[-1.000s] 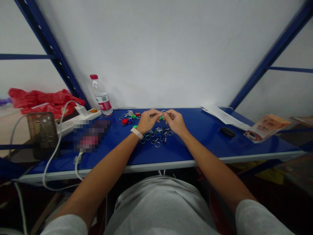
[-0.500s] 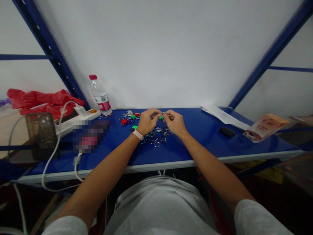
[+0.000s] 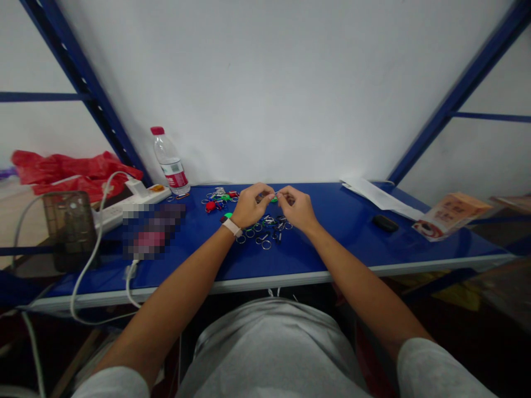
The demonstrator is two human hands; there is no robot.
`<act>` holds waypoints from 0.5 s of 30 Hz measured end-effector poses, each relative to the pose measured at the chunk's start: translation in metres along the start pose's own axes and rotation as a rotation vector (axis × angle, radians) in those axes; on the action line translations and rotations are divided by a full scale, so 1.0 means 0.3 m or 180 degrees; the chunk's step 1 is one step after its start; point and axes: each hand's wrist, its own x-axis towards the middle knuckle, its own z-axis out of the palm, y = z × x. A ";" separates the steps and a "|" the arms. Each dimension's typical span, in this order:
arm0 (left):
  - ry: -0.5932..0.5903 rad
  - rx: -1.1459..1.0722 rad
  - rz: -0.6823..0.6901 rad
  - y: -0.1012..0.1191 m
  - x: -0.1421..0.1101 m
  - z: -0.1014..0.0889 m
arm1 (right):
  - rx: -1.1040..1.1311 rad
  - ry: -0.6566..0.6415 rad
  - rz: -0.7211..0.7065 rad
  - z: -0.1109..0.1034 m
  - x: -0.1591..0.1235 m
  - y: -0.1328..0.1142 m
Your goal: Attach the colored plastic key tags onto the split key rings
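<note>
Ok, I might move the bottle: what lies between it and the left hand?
The head view shows red, green and silvery keyring pieces on the blue table between them, with a small orange clip beside the bottle.

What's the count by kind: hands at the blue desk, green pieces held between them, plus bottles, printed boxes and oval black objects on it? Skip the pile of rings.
Hands, left hand and right hand: 2
Small green piece: 1
Bottle: 1
Printed box: 1
Oval black object: 1
Total: 6
</note>
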 end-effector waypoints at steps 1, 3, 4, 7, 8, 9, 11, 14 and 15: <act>0.0013 0.0007 -0.0011 0.001 0.000 0.000 | -0.0008 -0.0002 -0.0008 0.000 0.001 0.002; 0.0079 -0.0019 -0.0042 0.003 -0.001 0.002 | 0.0003 -0.0006 -0.0021 0.000 0.002 0.004; 0.0120 -0.0056 -0.0052 0.005 -0.002 0.003 | 0.0008 -0.0007 -0.0032 0.000 0.002 0.005; 0.0169 -0.0158 -0.0028 0.009 -0.002 0.006 | -0.0019 -0.0037 -0.0097 0.000 0.001 0.003; 0.0163 -0.0164 -0.0019 0.010 -0.002 0.006 | -0.0039 -0.0052 -0.0117 -0.001 0.000 0.001; 0.0156 -0.0151 -0.0017 0.011 -0.001 0.005 | -0.0063 -0.0067 -0.0131 -0.001 -0.001 -0.001; 0.0138 -0.0115 -0.0037 0.011 0.001 0.002 | -0.0116 -0.0094 -0.0135 -0.002 -0.002 -0.006; 0.0120 -0.0109 -0.0071 0.011 0.003 -0.004 | -0.0173 -0.0116 -0.0135 -0.004 -0.003 -0.011; 0.0105 -0.0123 -0.0072 0.011 0.004 -0.006 | -0.0180 -0.0119 -0.0144 -0.005 -0.003 -0.011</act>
